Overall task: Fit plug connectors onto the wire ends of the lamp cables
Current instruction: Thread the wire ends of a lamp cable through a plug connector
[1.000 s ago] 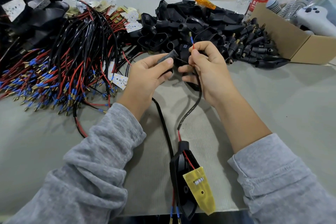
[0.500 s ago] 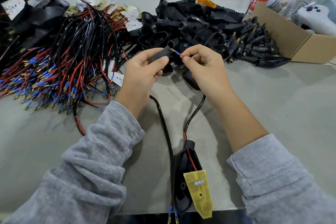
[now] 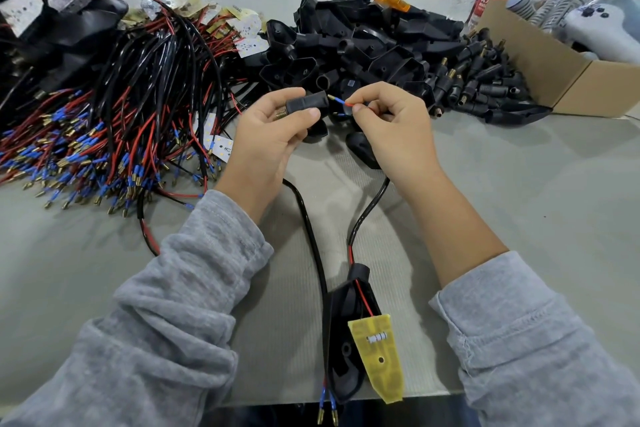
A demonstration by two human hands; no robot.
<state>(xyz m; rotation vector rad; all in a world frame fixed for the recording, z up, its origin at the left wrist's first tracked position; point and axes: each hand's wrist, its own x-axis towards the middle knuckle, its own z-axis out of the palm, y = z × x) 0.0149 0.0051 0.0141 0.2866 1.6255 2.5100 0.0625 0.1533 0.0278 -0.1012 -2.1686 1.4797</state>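
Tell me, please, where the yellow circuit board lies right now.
In the head view, the yellow circuit board lies low and centre on the table, propped on a black lamp housing between the two grey sleeves, near the table's front edge.

Left hand (image 3: 273, 128) grips plug connector (image 3: 307, 103); right hand (image 3: 391, 121) pinches wire end (image 3: 341, 101).

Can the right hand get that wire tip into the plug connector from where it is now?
Probably yes. The right hand pinches the wire tip just off the open end of the plug connector that the left hand holds, nothing between.
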